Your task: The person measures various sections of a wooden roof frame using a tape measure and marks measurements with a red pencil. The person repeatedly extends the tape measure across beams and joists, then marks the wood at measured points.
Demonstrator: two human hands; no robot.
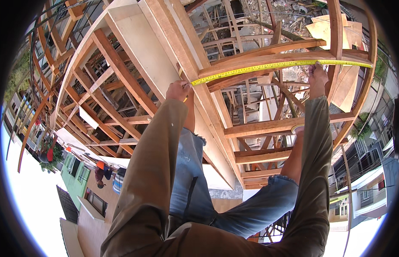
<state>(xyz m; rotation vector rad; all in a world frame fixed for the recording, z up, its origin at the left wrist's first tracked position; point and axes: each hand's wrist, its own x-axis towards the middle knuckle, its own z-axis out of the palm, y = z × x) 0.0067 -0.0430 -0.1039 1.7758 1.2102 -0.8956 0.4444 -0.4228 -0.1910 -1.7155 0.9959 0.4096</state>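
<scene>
A yellow tape measure (259, 67) is stretched out along a wooden joist (272, 60), from the thick lengthwise beam to the curved outer timber (371, 85) at the right. Its near end is in my left hand (179, 90), closed against the side of the thick beam (182, 47); the fingers hide most of what they grip there. Farther right, my right hand (318, 77) reaches up to the joist, its fingers pinching the lower edge of the tape. Both forearms are in long olive-brown sleeves.
My legs in torn jeans (246, 205) straddle the open timber frame. A pale board channel (139, 47) runs left of the thick beam. Debris (294, 17) and plywood sheets (336, 32) lie far below between the joists. Another person (99, 175) is at the lower left.
</scene>
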